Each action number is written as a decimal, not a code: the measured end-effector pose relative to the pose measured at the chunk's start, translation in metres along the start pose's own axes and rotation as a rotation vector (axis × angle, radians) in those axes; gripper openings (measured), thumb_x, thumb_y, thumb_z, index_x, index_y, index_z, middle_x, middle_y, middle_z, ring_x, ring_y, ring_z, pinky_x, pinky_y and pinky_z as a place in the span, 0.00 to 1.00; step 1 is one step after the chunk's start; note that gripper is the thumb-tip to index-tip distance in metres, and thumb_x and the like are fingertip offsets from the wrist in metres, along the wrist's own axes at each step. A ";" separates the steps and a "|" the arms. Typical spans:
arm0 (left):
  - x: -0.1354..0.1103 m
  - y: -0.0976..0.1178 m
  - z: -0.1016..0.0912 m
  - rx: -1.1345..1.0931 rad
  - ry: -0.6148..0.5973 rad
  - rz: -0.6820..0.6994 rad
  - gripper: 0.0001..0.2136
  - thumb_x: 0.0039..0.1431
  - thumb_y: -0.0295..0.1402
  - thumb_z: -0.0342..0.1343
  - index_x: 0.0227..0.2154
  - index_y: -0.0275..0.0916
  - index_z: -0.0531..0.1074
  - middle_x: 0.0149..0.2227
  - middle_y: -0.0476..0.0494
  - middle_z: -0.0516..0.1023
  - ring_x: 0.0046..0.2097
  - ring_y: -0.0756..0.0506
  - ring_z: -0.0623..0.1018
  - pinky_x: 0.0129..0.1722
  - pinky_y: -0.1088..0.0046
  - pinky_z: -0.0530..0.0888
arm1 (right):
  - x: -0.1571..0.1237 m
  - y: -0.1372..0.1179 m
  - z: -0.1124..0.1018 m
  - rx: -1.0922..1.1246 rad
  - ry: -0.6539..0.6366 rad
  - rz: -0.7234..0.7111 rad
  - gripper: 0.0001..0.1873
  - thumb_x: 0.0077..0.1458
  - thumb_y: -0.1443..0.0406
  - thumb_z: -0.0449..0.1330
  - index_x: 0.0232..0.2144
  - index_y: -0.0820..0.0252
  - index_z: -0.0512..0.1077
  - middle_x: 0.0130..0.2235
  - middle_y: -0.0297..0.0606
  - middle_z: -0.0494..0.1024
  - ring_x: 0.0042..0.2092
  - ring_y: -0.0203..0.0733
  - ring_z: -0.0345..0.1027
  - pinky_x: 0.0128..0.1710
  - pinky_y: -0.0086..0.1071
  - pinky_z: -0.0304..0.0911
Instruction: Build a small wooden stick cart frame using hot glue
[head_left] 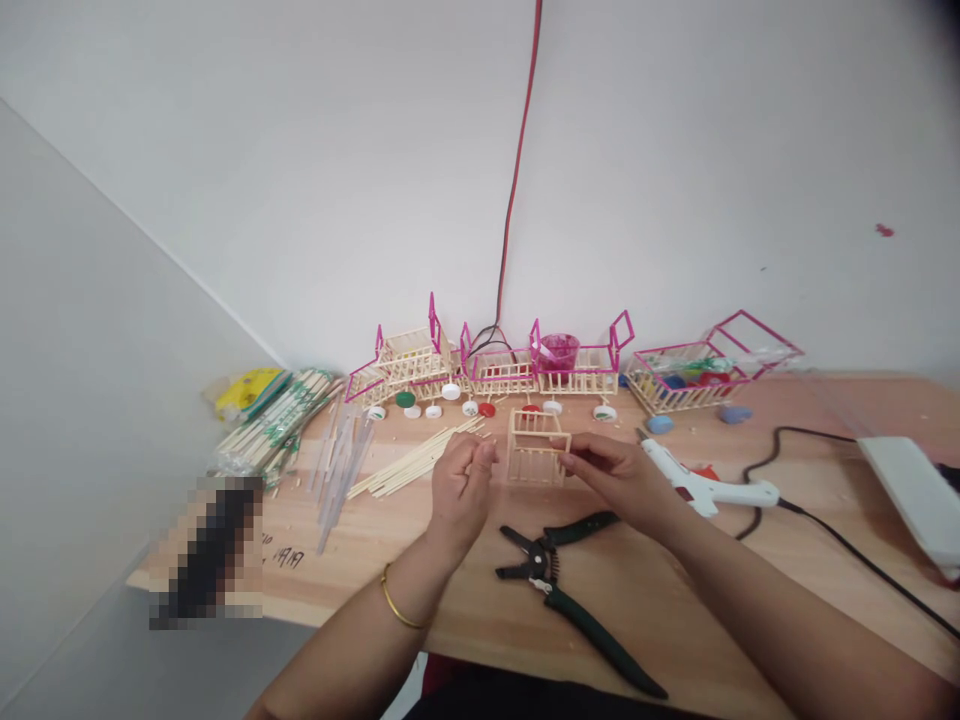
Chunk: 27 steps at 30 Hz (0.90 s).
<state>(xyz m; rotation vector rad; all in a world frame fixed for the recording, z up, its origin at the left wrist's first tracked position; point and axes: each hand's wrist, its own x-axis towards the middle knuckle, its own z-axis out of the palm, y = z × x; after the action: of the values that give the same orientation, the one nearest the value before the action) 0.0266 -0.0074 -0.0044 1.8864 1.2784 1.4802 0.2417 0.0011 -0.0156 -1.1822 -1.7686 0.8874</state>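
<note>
A small frame of thin wooden sticks (538, 465) is held at its right side by my right hand (626, 480), fingers and thumb pinching an upright. Left of the frame, my left hand (461, 490) is closed with thumb against fingers; whatever it may hold is too small to make out. Loose bamboo sticks (409, 465) lie just behind my left hand. In front of both hands, pliers with dark green handles (592, 625) rest on the table, jaws pointing left.
Stick carts with pink rails (502, 375) and bottle-cap wheels line the wall. At right lie a white glue gun (709, 490), its black cord (840, 550) and a white box (911, 500). Clear glue sticks (341, 480) and bagged sticks (281, 420) lie left.
</note>
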 end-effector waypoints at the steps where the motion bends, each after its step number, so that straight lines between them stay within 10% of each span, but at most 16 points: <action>1: 0.001 0.000 0.001 -0.008 -0.008 -0.020 0.14 0.63 0.36 0.47 0.24 0.37 0.68 0.28 0.48 0.70 0.33 0.50 0.71 0.36 0.73 0.68 | 0.000 0.001 0.000 0.009 0.000 0.000 0.15 0.56 0.54 0.56 0.33 0.60 0.74 0.32 0.37 0.76 0.34 0.39 0.68 0.34 0.31 0.65; 6: 0.002 -0.006 0.006 -0.029 -0.072 -0.093 0.08 0.58 0.35 0.55 0.38 0.38 0.71 0.37 0.45 0.73 0.38 0.49 0.72 0.41 0.70 0.70 | 0.001 0.001 -0.002 0.064 0.027 0.017 0.18 0.55 0.54 0.58 0.40 0.59 0.75 0.36 0.39 0.77 0.36 0.41 0.69 0.37 0.34 0.67; 15: -0.003 -0.010 0.010 -0.138 -0.385 -0.074 0.33 0.46 0.30 0.64 0.56 0.45 0.61 0.59 0.38 0.57 0.44 0.47 0.70 0.45 0.65 0.73 | 0.004 -0.013 -0.010 0.135 0.086 0.059 0.20 0.52 0.51 0.58 0.40 0.58 0.77 0.37 0.40 0.78 0.35 0.42 0.70 0.36 0.34 0.69; 27: 0.000 -0.007 0.009 -0.133 -0.363 -0.028 0.27 0.47 0.24 0.61 0.51 0.43 0.66 0.52 0.41 0.66 0.45 0.46 0.70 0.44 0.68 0.72 | 0.002 -0.005 -0.012 0.328 0.065 0.150 0.19 0.53 0.53 0.59 0.43 0.57 0.76 0.36 0.38 0.77 0.34 0.39 0.66 0.36 0.34 0.65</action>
<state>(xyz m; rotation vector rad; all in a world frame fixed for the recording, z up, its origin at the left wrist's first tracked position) 0.0319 -0.0025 -0.0128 1.9288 1.0079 1.1121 0.2498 0.0026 -0.0058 -1.1216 -1.4293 1.1637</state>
